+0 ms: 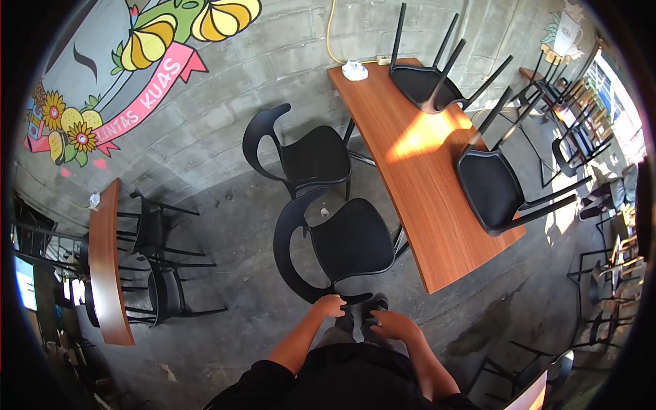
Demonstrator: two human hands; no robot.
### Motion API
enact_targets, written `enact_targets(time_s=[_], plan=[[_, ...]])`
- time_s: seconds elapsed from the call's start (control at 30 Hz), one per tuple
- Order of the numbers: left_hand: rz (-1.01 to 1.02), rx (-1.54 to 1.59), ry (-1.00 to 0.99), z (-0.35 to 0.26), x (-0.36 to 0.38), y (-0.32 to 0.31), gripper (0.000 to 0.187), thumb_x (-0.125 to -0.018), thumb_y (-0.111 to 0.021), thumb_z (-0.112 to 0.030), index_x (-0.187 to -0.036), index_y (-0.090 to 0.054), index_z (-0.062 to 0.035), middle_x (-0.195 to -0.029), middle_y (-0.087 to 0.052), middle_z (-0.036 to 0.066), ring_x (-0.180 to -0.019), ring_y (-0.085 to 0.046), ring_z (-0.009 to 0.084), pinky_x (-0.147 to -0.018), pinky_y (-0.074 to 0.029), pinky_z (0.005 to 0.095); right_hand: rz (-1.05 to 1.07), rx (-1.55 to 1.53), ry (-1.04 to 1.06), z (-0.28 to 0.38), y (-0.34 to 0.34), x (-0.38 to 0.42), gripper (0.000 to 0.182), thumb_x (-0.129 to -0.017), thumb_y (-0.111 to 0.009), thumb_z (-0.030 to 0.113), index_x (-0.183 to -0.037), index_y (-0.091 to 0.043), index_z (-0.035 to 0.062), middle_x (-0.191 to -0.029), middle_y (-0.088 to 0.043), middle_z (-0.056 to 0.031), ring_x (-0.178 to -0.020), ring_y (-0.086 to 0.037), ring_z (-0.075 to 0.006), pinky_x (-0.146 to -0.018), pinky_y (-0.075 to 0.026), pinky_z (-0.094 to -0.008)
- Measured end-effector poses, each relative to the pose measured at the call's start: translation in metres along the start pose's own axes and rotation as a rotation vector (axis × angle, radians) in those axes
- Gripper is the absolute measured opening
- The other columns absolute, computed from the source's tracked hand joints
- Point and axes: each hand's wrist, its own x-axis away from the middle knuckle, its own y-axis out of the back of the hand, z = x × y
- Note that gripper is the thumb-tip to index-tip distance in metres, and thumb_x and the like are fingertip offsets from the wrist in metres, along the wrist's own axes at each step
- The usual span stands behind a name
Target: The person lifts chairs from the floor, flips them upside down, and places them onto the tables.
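Our left hand (332,305) meets the black armchair (352,239) ahead, its grip unclear. Our right hand (395,324) hangs loosely open.

A grey concrete-block wall (219,89) carries a painted mural (147,44) with a pink banner (140,102) lettered "LINTAS KUAS". Sunlight (427,133) patches a wood-grained table (417,219); another wooden table (106,273) stands far left beside black armchairs (152,229). A dark stain (482,324) marks the grey floor (232,287). Bright daylight (618,102) shows far right.
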Motion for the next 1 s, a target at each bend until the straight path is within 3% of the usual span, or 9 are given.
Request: enact_targets(time_s=[0.4, 0.47, 0.57, 0.67, 0.73, 0.77, 0.83, 0.93, 1.0], plan=[[-0.056, 0.131, 0.15, -0.064, 0.027, -0.099, 0.055, -0.077, -0.069, -0.04, -0.127, -0.066, -0.016, -0.13, -0.059, 0.015, -0.124, -0.054, 0.0356, -0.108, -0.037, 0.0601, 0.315, -0.147, 0.169, -0.014, 0.021, -0.073, 0.055, -0.094, -0.061, 0.033, -0.142, -0.05, 0.008, -0.108, -0.07, -0.0149, -0.099, -0.067, -0.0286, -0.086, -0.051, -0.0376], [-0.042, 0.139, 0.111, -0.066, 0.029, -0.11, 0.056, -0.078, -0.069, -0.04, -0.128, -0.065, -0.0138, -0.133, -0.058, 0.014, -0.125, -0.053, 0.0356, -0.106, -0.04, 0.0573, 0.33, -0.386, 0.215, -0.012, 0.028, -0.1, 0.058, -0.094, -0.061, 0.032, -0.145, -0.046, 0.009, -0.11, -0.068, -0.0136, -0.095, -0.067, -0.0291, -0.086, -0.051, -0.0402], [0.006, 0.297, 0.057, -0.058, 0.02, -0.135, 0.053, -0.078, -0.069, -0.038, -0.124, -0.066, -0.0125, -0.128, -0.062, 0.016, -0.124, -0.054, 0.0378, -0.108, -0.037, 0.0597, 0.28, -0.9, -0.014, -0.004, 0.029, -0.148, 0.065, -0.091, -0.064, 0.029, -0.149, -0.04, 0.0106, -0.124, -0.06, -0.0139, -0.107, -0.062, -0.0332, -0.092, -0.049, -0.045], [-0.002, 0.425, -0.028, -0.056, 0.03, -0.141, 0.048, -0.079, -0.069, -0.034, -0.12, -0.067, -0.0087, -0.121, -0.067, 0.017, -0.117, -0.06, 0.0364, -0.102, -0.044, 0.0521, -0.549, -0.039, 0.165, 0.008, 0.018, -0.199, 0.073, -0.084, -0.071, 0.023, -0.148, -0.039, 0.0093, -0.134, -0.054, -0.0172, -0.122, -0.052, -0.0348, -0.102, -0.043, -0.0485], [0.041, 0.501, -0.117, -0.057, 0.041, -0.148, 0.047, -0.08, -0.068, -0.031, -0.12, -0.066, -0.0074, -0.117, -0.069, 0.016, -0.113, -0.063, 0.0347, -0.097, -0.048, 0.0471, -0.634, 0.049, 0.055, 0.058, 0.045, -0.199, 0.076, -0.081, -0.072, 0.021, -0.148, -0.037, 0.0128, -0.141, -0.047, -0.0162, -0.136, -0.037, -0.0339, -0.112, -0.033, -0.0512], [0.031, 0.493, -0.135, -0.06, 0.047, -0.15, 0.042, -0.081, -0.068, -0.027, -0.118, -0.067, -0.0066, -0.113, -0.07, 0.014, -0.106, -0.066, 0.0301, -0.09, -0.051, 0.0396, -0.682, 0.219, 0.123, 0.062, 0.044, -0.204, 0.071, -0.081, -0.073, 0.022, -0.145, -0.042, 0.0129, -0.138, -0.051, -0.0156, -0.134, -0.04, -0.0334, -0.113, -0.032, -0.0519], [0.025, 0.606, -0.154, -0.053, 0.05, -0.169, 0.04, -0.082, -0.067, -0.025, -0.117, -0.067, -0.0065, -0.111, -0.071, 0.013, -0.104, -0.067, 0.0283, -0.089, -0.052, 0.0385, -0.784, 0.569, 0.282, 0.07, 0.048, -0.22, 0.063, -0.08, -0.074, 0.025, -0.138, -0.052, 0.013, -0.131, -0.057, -0.0143, -0.129, -0.048, -0.0326, -0.115, -0.029, -0.0533], [0.077, 0.669, -0.199, -0.045, 0.061, -0.184, 0.036, -0.084, -0.064, -0.021, -0.117, -0.066, -0.0067, -0.108, -0.071, 0.012, -0.101, -0.067, 0.0251, -0.088, -0.052, 0.0365, -0.186, 0.722, 0.006, 0.079, 0.042, -0.232, 0.041, -0.079, -0.076, 0.03, -0.115, -0.069, 0.0117, -0.116, -0.067, -0.0114, -0.118, -0.058, -0.0301, -0.116, -0.027, -0.0532], [0.133, 0.642, -0.214, -0.04, 0.076, -0.179, 0.035, -0.085, -0.062, -0.02, -0.118, -0.066, -0.0063, -0.109, -0.07, 0.012, -0.104, -0.066, 0.0249, -0.09, -0.051, 0.0363, -0.265, 0.721, 0.026, 0.067, 0.025, -0.235, 0.031, -0.078, -0.077, 0.033, -0.101, -0.073, 0.0115, -0.107, -0.07, -0.0097, -0.111, -0.062, -0.0289, -0.115, -0.029, -0.052]])
